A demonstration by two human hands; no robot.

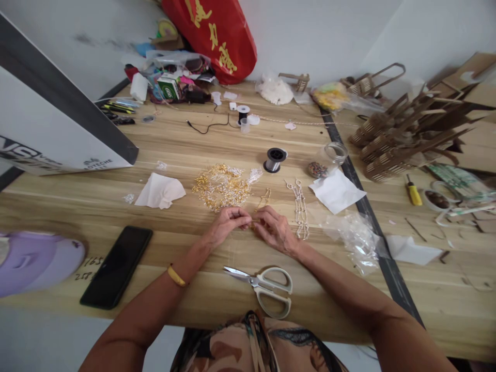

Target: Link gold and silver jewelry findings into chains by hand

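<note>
My left hand and my right hand meet at the middle of the wooden table, fingertips pinched together on a small gold piece that I cannot make out clearly. Just beyond the hands lies a heap of gold beaded pieces. A short gold chain lies above my right hand, and a string of pale beads lies to its right. White-handled scissors lie shut near the table's front edge, between my forearms. A yellow band is on my left wrist.
A black phone lies at the front left, a white tissue behind it. A wire spool, a glass jar, white paper and a clear bag sit to the right. Cardboard baskets and a red bag stand at the back.
</note>
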